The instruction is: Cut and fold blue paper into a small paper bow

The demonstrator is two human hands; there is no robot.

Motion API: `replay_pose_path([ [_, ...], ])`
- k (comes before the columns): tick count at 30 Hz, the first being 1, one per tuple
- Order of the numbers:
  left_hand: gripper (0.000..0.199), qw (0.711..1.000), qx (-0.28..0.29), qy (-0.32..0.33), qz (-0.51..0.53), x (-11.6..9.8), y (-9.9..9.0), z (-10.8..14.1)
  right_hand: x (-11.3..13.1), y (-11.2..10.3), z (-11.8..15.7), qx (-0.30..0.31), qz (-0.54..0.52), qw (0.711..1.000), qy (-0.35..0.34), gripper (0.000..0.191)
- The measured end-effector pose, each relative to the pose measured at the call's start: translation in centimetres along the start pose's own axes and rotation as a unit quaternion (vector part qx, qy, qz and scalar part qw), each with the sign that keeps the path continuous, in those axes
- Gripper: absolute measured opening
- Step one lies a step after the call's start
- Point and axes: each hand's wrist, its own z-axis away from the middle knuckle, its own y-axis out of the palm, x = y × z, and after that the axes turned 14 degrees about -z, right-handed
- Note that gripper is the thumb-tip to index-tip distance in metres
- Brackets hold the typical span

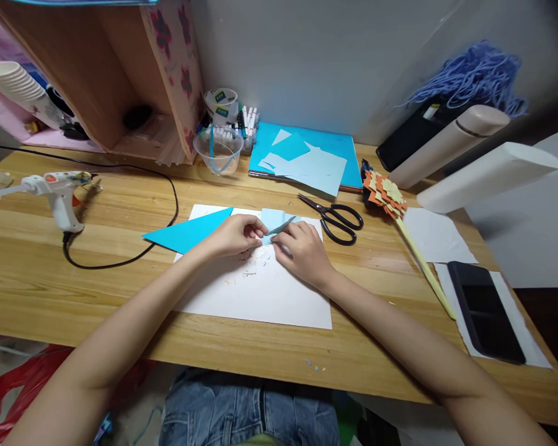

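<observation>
We hold a small piece of light blue paper (271, 218) with both hands, above the far part of a white sheet (255, 303) at the middle of the wooden table (97, 297). Our left hand (236, 235) has its thumb and forefinger nearly closed, pinching the left side of the piece. Our right hand (303, 253) has its fingers curled and drawn together at the right side, gripping the piece beside a narrow, raised darker edge. The exact fold is partly hidden by the fingers.

A bright blue paper triangle (190, 232) overlaps the far left part of the sheet, next to the left hand. Scissors (332, 217) lie to the far right of the right hand, blades slightly apart. Small crumbs dot the sheet nearer to us. Farther left, we see a glue gun (64, 197) with its black cable; on the far side, paper cuttings (314, 167) rest on a blue folder (341, 139). A black phone (486, 310) lies at right.
</observation>
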Motion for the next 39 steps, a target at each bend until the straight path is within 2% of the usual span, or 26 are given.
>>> replay_pose_path([
  [4, 0.02, 1.0, -0.005, -0.001, 0.003, 0.2, 0.16, -0.03, -0.22, 0.0, 0.01, 0.006, 0.02, 0.999, -0.038, 0.018],
  [9, 0.02, 1.0, -0.007, 0.002, 0.003, 0.43, 0.37, -0.09, -0.4, -0.09, 0.06, 0.071, 0.014, 0.991, -0.109, 0.022],
  [11, 0.019, 1.0, -0.011, 0.002, 0.0, 0.4, 0.35, -0.04, -0.35, -0.15, 0.09, 0.076, 0.027, 0.989, -0.124, 0.023],
  [20, 0.021, 1.0, 0.015, 0.011, -0.013, 0.02, -0.27, 0.07, -0.04, -0.36, 0.04, 0.029, 0.116, 0.986, -0.113, 0.027],
  [25, 0.027, 1.0, 0.022, 0.011, -0.015, 0.08, -0.34, 0.13, -0.16, -0.33, 0.04, -0.002, 0.128, 0.984, -0.126, 0.026],
  [30, 0.026, 0.999, 0.023, 0.012, -0.018, 0.13, -0.32, 0.15, -0.29, -0.19, -0.05, 0.031, 0.08, 0.987, -0.136, 0.021],
  [39, 0.023, 0.999, 0.032, 0.023, -0.017, 0.24, -0.61, 0.08, -0.51, -0.05, -0.08, 0.04, 0.052, 0.992, -0.112, 0.021],
])
